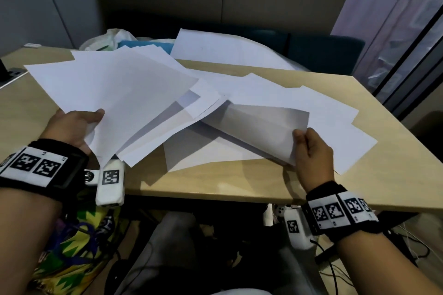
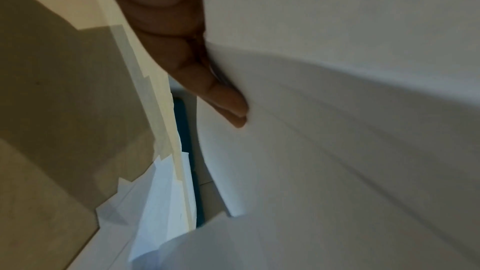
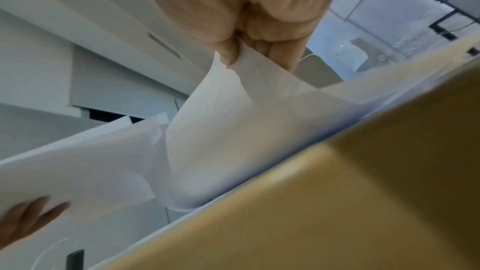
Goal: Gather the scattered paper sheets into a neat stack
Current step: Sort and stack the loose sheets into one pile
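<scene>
Several white paper sheets lie scattered over a light wooden table [image 1: 239,179]. My left hand [image 1: 79,124] holds a fanned bundle of sheets [image 1: 115,88] lifted above the table's left side, thumb on top and fingers [image 2: 223,100] underneath. My right hand [image 1: 309,146] pinches the near corner of one sheet [image 1: 263,127] and raises it off the pile; the right wrist view shows thumb and fingers [image 3: 228,52] closed on that corner. More loose sheets [image 1: 323,112] lie flat at the right, and one sheet [image 1: 223,48] sits at the far edge.
A crumpled plastic bag [image 1: 107,38] and a blue object [image 1: 143,44] sit at the table's far left. A dark teal seat [image 1: 323,52] stands behind the table. A glass partition [image 1: 407,43] runs along the right. A colourful bag [image 1: 79,242] lies under the table's near left.
</scene>
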